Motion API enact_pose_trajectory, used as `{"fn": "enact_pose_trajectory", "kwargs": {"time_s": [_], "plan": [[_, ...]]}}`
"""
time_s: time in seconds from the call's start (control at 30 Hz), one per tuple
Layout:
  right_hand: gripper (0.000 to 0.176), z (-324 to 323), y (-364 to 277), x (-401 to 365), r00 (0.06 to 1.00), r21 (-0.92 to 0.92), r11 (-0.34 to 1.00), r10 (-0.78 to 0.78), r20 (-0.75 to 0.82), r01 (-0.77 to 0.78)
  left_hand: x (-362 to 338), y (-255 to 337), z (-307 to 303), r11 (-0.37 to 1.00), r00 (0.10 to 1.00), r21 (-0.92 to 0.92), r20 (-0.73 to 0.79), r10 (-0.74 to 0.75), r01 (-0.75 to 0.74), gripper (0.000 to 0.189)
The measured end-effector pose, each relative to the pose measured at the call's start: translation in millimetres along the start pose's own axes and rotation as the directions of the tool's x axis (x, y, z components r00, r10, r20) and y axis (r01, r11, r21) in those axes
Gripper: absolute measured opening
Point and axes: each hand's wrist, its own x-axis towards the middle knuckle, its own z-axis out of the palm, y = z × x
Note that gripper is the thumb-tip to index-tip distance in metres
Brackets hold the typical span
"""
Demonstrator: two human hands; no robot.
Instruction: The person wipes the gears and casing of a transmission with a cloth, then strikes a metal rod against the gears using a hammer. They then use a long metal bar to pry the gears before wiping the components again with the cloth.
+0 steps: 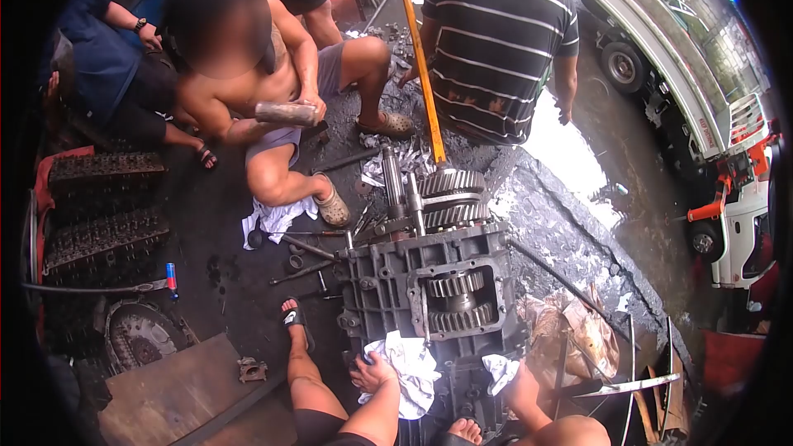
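A large grey gearbox housing (384,272) stands in front of me, with toothed gears (457,283) showing through its side opening. More gears (453,186) and a splined shaft (391,177) stick out of its far end. My left hand (376,374), fingers curled, grips a crumpled white rag (410,376) against the near left part of the housing. At the near right, my right hand (522,390) is closed on a smaller white rag (499,372). The rags hide part of the housing and some fingertips.
Across from me a seated person (248,91) holds a metal cylinder (285,113). Another person in a striped shirt (500,49) sits with their back to me. An orange bar (425,74) stands against the gears. Tools (301,271), cylinder heads (107,239) and metal scraps (628,384) lie around.
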Motion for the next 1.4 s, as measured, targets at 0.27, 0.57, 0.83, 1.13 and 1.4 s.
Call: {"fn": "enact_pose_trajectory", "kwargs": {"time_s": [0.27, 0.57, 0.83, 1.13, 1.4], "plan": [[0.062, 4.7, 4.6, 0.2, 0.999, -0.012, 1.000, -0.021, -0.027, 0.021, -0.1, -0.7, -0.8, 1.000, 1.000, 0.013, 0.027, 0.001, -0.002, 0.049], [0.062, 3.3, 3.5, -0.4, 0.999, -0.019, 0.999, -0.026, -0.034, 0.025, 0.5, -0.9, 1.0, 1.000, 1.000, 0.027, 0.028, -0.009, 0.009, 0.050], [0.061, 1.4, 2.1, -0.7, 1.000, -0.001, 1.000, -0.019, -0.024, 0.019, -0.3, 0.0, 1.9, 0.999, 1.000, 0.030, 0.013, -0.021, 0.021, 0.050], [0.061, -0.9, -0.7, -0.2, 1.000, 0.007, 1.000, 0.006, 0.005, -0.006, -0.4, 1.1, -1.2, 0.999, 0.999, 0.030, 0.027, -0.018, 0.017, 0.052], [0.061, 0.7, 5.0, 2.5, 0.999, -0.019, 1.000, 0.008, 0.036, -0.007, 2.5, -1.6, 0.9, 0.999, 0.999, 0.042, 0.041, -0.007, 0.005, 0.051]]}}
